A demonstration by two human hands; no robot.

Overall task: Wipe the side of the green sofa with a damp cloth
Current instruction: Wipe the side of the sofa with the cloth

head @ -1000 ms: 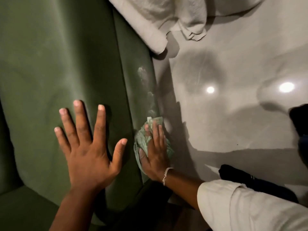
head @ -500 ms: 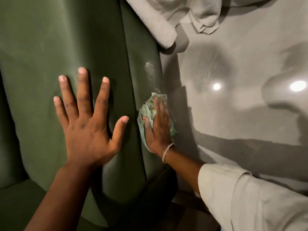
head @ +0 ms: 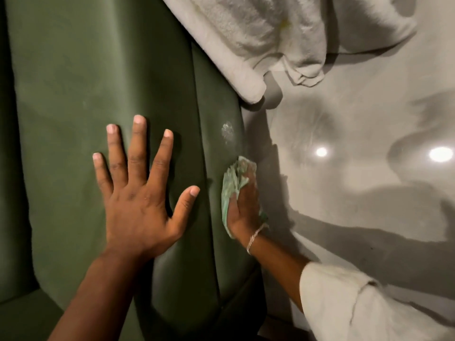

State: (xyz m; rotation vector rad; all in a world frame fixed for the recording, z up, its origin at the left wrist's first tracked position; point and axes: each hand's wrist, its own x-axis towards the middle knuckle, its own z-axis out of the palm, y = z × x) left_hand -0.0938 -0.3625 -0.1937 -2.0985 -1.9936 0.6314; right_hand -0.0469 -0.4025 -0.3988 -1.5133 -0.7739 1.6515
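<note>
Pressing flat against the green sofa (head: pixel 86 94), the left hand (head: pixel 142 205) lies palm down on the broad top of the armrest, all five fingers spread wide, forearm running straight back toward the camera. The right hand (head: pixel 243 205) reaches in from the lower right and around the armrest's outer edge, wrist bent, a thin bracelet (head: pixel 253 238) on it and a pale sleeve (head: pixel 344 303) rolled back along the forearm.

Two hands, one cloth (head: pixel 231 178), one bracelet — and two bright light spots mirrored in the glossy floor (head: pixel 369 217).

The right hand's fingers are curled over the crumpled green cloth, holding it against the sofa's narrow side panel; folds of it stick out past the fingertips and under the heel of the palm. Just beyond the cloth along that panel sits a whitish smudge (head: pixel 227 131), clear of the cloth. Farther past it, a pale towel (head: pixel 246 33) drapes over the sofa's far end. The left hand holds nothing — it only rests on the fabric, beside the gripping hand across the armrest seam.
</note>
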